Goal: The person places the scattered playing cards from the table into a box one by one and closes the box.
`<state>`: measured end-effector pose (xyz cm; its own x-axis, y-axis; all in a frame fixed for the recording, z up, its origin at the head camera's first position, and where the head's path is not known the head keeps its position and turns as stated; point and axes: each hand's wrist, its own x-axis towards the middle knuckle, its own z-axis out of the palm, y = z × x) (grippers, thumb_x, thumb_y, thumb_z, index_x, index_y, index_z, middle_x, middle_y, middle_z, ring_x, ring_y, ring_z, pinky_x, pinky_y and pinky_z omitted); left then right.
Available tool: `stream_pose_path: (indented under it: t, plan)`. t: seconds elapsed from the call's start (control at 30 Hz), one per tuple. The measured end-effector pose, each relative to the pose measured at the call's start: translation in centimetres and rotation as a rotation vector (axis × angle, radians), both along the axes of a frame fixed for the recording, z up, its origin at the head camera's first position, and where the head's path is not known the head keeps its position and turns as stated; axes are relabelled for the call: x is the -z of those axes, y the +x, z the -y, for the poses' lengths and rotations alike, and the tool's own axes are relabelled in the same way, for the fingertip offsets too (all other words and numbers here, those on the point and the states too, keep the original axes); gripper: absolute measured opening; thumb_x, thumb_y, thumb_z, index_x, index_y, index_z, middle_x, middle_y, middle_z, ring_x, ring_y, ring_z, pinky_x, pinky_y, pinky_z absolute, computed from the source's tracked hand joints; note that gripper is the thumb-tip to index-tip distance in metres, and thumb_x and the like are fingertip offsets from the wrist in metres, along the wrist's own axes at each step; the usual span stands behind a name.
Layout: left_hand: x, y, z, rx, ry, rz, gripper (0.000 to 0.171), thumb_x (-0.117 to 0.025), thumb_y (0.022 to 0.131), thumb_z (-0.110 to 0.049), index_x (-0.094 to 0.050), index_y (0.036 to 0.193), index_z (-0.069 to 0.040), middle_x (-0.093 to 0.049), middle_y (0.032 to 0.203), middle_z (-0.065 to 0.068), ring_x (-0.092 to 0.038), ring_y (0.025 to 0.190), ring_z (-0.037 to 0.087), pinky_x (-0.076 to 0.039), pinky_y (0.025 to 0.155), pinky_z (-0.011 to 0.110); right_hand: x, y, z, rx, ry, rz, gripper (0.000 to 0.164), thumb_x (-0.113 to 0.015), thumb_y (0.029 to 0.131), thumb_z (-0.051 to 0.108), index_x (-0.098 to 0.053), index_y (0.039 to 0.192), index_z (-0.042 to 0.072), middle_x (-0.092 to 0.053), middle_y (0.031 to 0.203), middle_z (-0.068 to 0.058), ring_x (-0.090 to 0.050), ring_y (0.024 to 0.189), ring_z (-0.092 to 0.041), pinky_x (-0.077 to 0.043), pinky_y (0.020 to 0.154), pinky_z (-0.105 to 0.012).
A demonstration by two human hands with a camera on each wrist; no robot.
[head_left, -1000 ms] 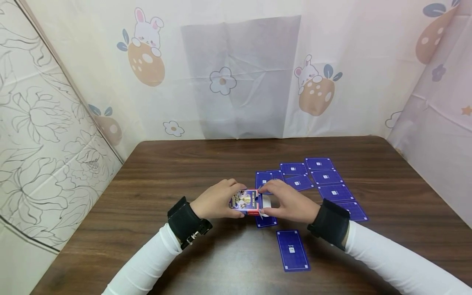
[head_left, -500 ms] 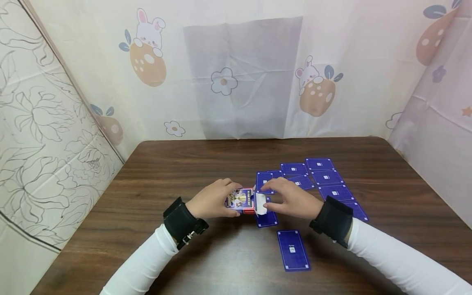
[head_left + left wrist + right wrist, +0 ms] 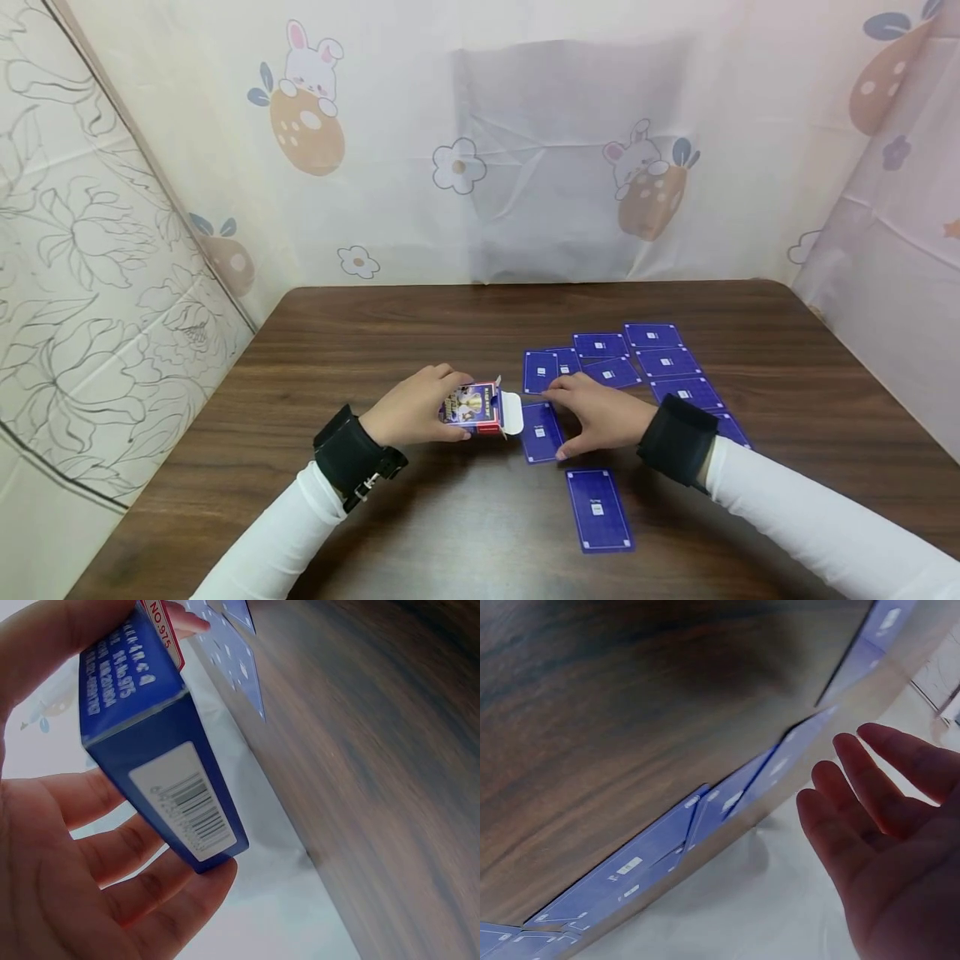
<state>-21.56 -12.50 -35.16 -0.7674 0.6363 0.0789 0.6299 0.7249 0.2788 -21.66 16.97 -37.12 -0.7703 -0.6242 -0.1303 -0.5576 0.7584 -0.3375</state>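
Observation:
My left hand (image 3: pixel 416 408) grips a small blue and red card box (image 3: pixel 471 407) between thumb and fingers, over the table's middle. Its white end flap (image 3: pixel 512 413) sticks out to the right, unfolded. In the left wrist view a barcode label (image 3: pixel 187 802) shows on the box's other end. Just right of the flap a blue playing card (image 3: pixel 536 442) lies on the table, partly beneath my right hand (image 3: pixel 603 412). That hand's fingers are loosely bent and hold nothing, with fingertips near the card's right side; whether they touch it I cannot tell.
Several blue cards (image 3: pixel 670 362) lie back-right, some overlapping. One more card (image 3: pixel 600 512) lies toward the front edge. Brown wooden table (image 3: pixel 360 333) runs back to a patterned white curtain (image 3: pixel 390 192).
The left hand has drawn the box leftward, away from the right hand. The right hand has let go of the box's flap end, spread its thumb and moved slightly right, above the card.

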Motion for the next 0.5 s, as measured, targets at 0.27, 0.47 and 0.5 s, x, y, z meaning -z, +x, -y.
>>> stream_pose_path:
  t: [0.27, 0.47, 0.5]
  plan:
    - [0.18, -0.03, 0.76, -0.012, 0.001, 0.0, 0.07, -0.079, 0.072, -0.04, -0.054, 0.129, -0.008, -0.057, 0.113, 0.007, -0.05, 0.093, 0.017, -0.046, 0.08, 0.033, 0.72, -0.26, 0.24, 0.003, 0.07, 0.013, 0.092, -0.076, 0.066, 0.059, -0.047, 0.137, 0.01, -0.046, 0.134, -0.006, -0.042, 0.114, -0.024, -0.041, 0.098, -0.045]
    - [0.26, 0.05, 1.08, -0.011, 0.009, -0.004, 0.07, -0.08, 0.072, -0.039, -0.054, 0.129, -0.006, -0.057, 0.112, 0.008, -0.05, 0.092, 0.018, -0.046, 0.079, 0.033, 1.0, -0.52, 0.24, -0.006, 0.052, 0.007, 0.088, -0.076, 0.066, 0.058, -0.05, 0.134, 0.008, -0.048, 0.13, -0.007, -0.042, 0.111, -0.023, -0.042, 0.096, -0.045]
    - [0.27, 0.07, 1.12, -0.014, 0.008, -0.005, 0.07, -0.08, 0.072, -0.039, -0.054, 0.129, -0.006, -0.057, 0.112, 0.008, -0.05, 0.092, 0.017, -0.046, 0.079, 0.033, 1.03, -0.58, 0.24, -0.006, 0.047, 0.01, 0.088, -0.076, 0.066, 0.058, -0.05, 0.133, 0.008, -0.048, 0.129, -0.006, -0.042, 0.11, -0.023, -0.042, 0.096, -0.045]
